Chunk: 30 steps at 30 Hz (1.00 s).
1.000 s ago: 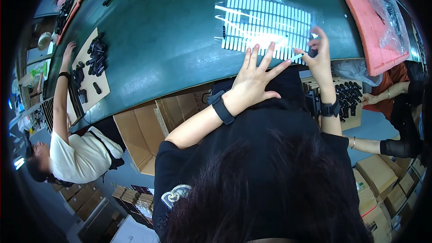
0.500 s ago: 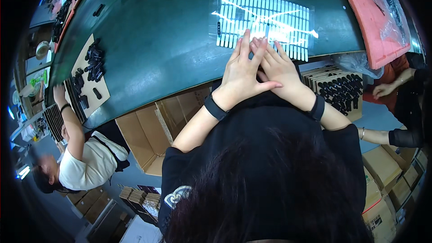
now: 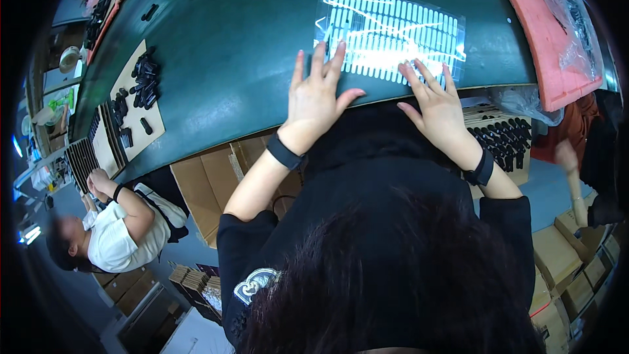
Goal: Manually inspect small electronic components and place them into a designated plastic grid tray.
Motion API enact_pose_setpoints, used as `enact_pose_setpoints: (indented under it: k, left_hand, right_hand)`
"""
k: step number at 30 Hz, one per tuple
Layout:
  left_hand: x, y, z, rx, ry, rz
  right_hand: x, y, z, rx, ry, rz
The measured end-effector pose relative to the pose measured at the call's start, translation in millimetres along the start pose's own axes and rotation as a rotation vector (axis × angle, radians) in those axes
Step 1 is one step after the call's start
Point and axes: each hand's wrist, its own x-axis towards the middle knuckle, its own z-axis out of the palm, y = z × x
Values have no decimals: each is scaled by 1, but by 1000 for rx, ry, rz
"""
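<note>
A transparent sheet [image 3: 393, 23] with rows of narrow whitish strips lies flat on the green table, crossed by bright glare. My left hand [image 3: 316, 99] is open at the sheet's near left corner, fingers spread and pointing away, thumb out to the right. At the near right edge, my right hand [image 3: 438, 108] is also open, its fingertips over the strips and its thumb apart. Nothing shows in either palm. Whether the left fingertips press on the sheet or the table, I cannot tell. Both wrists wear black bands.
The green table [image 3: 229, 59] has a board [image 3: 156, 128] with black parts at its left. Pink foam [image 3: 547, 72] with plastic-wrapped items borders the right. Below the table edge are a cardboard box [image 3: 203, 187] and a rack of black parts [image 3: 504, 141]. People work on both sides.
My hands were close together, overlapping at the sheet's near edge; now they are apart, the left farther left, the right farther right. The sheet appears slightly farther right in view.
</note>
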Motion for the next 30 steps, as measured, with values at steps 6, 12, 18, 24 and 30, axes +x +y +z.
enact_pose_setpoints:
  k: [6,12,18,24,30]
  left_hand:
    - [-2,-20,-6,53,-8,13]
    - [2,-10,-2,-72,-40,9]
    - [4,-6,-8,-22,-101,-25]
    - [-1,5,-10,12,-139,23]
    - [16,6,-13,-450,37,-130]
  right_hand:
    - [-21,15,-7,25,31,37]
    - [-42,28,-9,25,73,101]
    - [-78,48,-6,-37,74,261]
    - [-99,47,-17,212,200,489]
    - [-56,64,-29,388,356,446]
